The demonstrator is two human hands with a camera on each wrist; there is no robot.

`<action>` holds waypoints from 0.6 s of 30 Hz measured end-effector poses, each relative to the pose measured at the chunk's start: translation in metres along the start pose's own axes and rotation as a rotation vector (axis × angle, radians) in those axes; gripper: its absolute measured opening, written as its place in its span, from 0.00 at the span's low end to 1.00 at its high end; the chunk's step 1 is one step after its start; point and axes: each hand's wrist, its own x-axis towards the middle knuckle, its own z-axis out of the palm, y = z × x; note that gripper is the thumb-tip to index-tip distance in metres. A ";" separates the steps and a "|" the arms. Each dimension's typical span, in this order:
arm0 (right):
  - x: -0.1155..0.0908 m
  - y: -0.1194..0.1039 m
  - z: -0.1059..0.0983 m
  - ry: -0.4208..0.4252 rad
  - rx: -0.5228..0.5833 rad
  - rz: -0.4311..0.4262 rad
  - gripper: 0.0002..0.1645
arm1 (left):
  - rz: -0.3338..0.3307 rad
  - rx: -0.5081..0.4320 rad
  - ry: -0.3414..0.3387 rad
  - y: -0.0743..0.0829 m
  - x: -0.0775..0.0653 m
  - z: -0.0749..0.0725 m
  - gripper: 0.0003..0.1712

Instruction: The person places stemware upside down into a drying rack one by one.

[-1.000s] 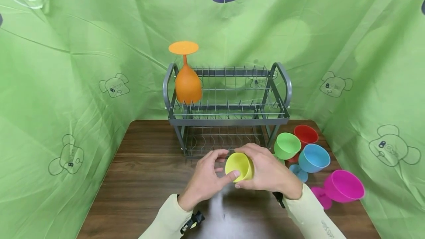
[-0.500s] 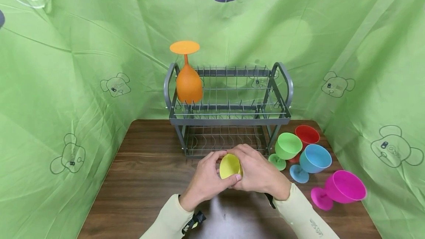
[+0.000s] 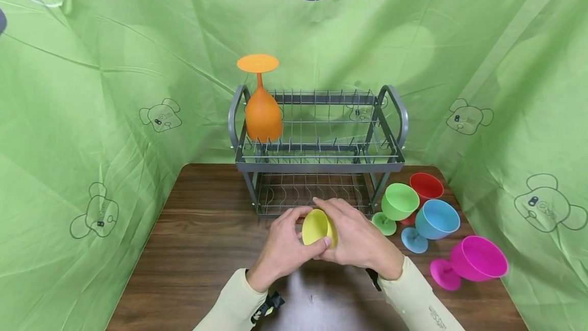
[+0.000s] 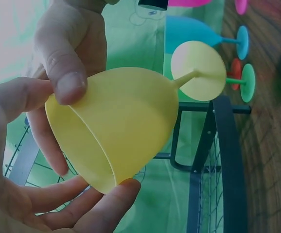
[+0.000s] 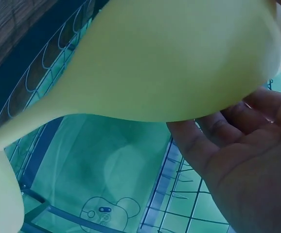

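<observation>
A yellow plastic goblet [image 3: 314, 229] is held in front of the chest, its bowl mouth facing up towards me in the head view. My left hand [image 3: 287, 246] grips the bowl from the left, thumb over the rim. From the other side my right hand [image 3: 356, 236] grips the same bowl. In the left wrist view the yellow goblet [image 4: 135, 114] lies tilted, its stem and round foot pointing right; both hands hold it near the rim. The right wrist view shows the goblet's bowl [image 5: 169, 58] close up with the right hand [image 5: 247, 160] against it. The head view hides its stem.
Behind the hands stands a grey two-tier dish rack [image 3: 319, 167]. An orange goblet [image 3: 264, 116] sits upside down at its upper left. Green [image 3: 399, 202], red [image 3: 426, 186], blue [image 3: 436, 218] and magenta [image 3: 478, 258] goblets lie on the wooden table [image 3: 193, 249] at right.
The yellow goblet has shifted slightly left and turned in the hands. My right hand has moved left with it, uncovering the green goblet's foot. The last half second shows little movement.
</observation>
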 end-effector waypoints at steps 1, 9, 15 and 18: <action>-0.001 0.000 -0.001 0.008 0.015 0.008 0.64 | -0.005 -0.016 0.001 -0.001 0.000 0.000 0.42; -0.011 -0.001 -0.010 0.102 0.124 0.013 0.60 | 0.002 -0.134 0.051 -0.006 -0.001 -0.003 0.40; -0.021 -0.003 -0.015 0.171 0.182 0.062 0.53 | 0.010 -0.206 0.107 -0.008 -0.003 -0.009 0.40; -0.026 -0.005 -0.016 0.225 0.228 0.127 0.48 | 0.000 -0.232 0.124 -0.008 -0.004 -0.012 0.39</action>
